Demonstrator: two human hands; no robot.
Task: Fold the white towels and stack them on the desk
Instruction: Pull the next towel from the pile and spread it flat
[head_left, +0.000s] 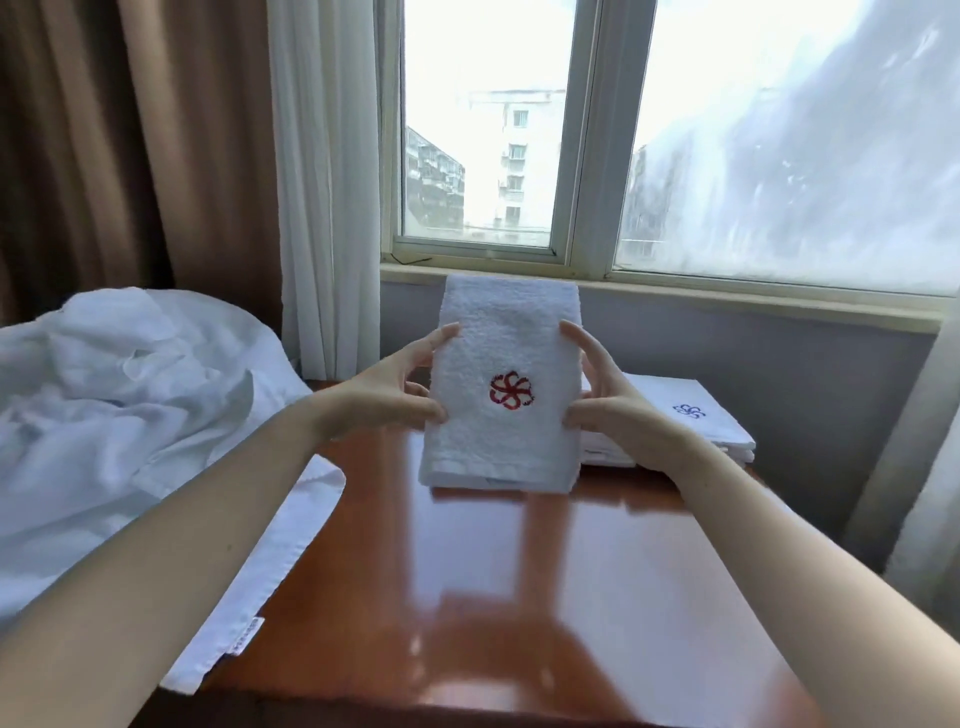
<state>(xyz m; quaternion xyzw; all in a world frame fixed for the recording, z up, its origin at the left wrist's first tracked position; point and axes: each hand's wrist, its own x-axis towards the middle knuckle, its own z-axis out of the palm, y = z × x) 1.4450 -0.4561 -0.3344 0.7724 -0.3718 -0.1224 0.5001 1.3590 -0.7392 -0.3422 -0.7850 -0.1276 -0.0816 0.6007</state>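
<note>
Over the far desk (467, 597) | folded towel (501, 452) held near upright, pinched at both sides by left hand (387, 392) and right hand (615, 402) | risk: layers may slump open on release, or land askew on stack (691, 415) at right.

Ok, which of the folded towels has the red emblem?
The towel held up between the left hand and right hand; the one atop the stack at right carries a blue emblem.
</note>
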